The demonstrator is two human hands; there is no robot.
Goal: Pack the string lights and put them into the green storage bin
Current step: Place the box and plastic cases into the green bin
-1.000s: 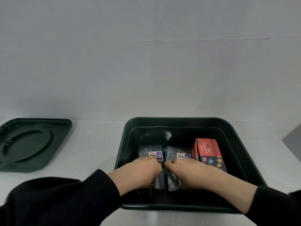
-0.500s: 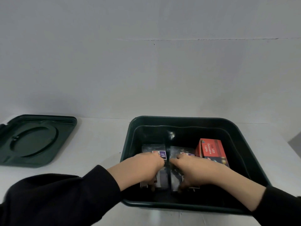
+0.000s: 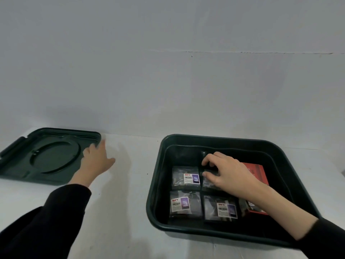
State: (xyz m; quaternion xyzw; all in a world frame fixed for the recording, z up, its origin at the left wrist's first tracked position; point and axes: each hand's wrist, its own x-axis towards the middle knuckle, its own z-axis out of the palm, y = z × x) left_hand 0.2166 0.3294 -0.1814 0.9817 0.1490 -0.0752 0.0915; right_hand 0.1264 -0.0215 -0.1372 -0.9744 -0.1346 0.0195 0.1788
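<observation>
The green storage bin [image 3: 156, 186] stands on the right of the white table. Inside lie several clear packets of string lights: one at the back left [image 3: 185, 177], one at the front left [image 3: 183, 205], one at the front middle [image 3: 220, 208]. My right hand [image 3: 226, 171] reaches into the bin, with fingers and thumb curled on a fourth packet [image 3: 210, 185] at the back. A red box of lights [image 3: 258, 172] lies by the right wall, partly hidden under my right forearm. My left hand [image 3: 97, 161] is outside the bin, fingers stretched and touching the right edge of the green lid [image 3: 46, 156].
The lid lies upside down at the table's far left, close to the grey wall [image 3: 168, 81]. Bare white table [image 3: 127, 184] separates lid and bin. My dark sleeves cover the near table edge on both sides.
My left hand has left the bin and swung left to the lid. My right hand has shifted to the back of the bin. The view has turned left and down, baring the front packets.
</observation>
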